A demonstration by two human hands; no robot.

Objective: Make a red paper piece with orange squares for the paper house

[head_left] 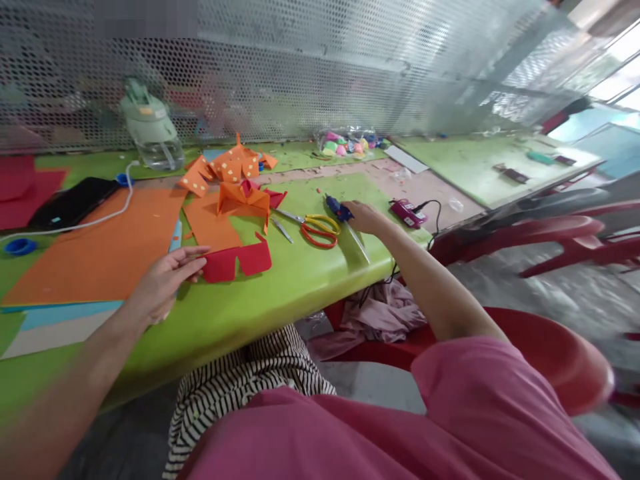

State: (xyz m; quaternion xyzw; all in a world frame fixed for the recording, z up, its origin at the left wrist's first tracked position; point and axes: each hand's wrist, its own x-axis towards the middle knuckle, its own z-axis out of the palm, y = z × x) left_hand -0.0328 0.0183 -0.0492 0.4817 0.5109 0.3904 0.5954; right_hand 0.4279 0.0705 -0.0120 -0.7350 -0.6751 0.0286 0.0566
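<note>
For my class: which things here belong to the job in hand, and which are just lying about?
Job in hand, likely:
red paper cut-out, pinched by the left hand
blue tool, perhaps a glue gun, at the right hand
scissors, probably

Lying about, seemingly:
water bottle
black object, perhaps a phone
white cable

I am pinching a red paper cutout by its nine-o'clock end; its lower edge is showing a notch, and a thin strip is sticking up toward one o'clock. At two o'clock from it, I am holding a dark-blue glue gun, its tip pointing toward ten.
</note>
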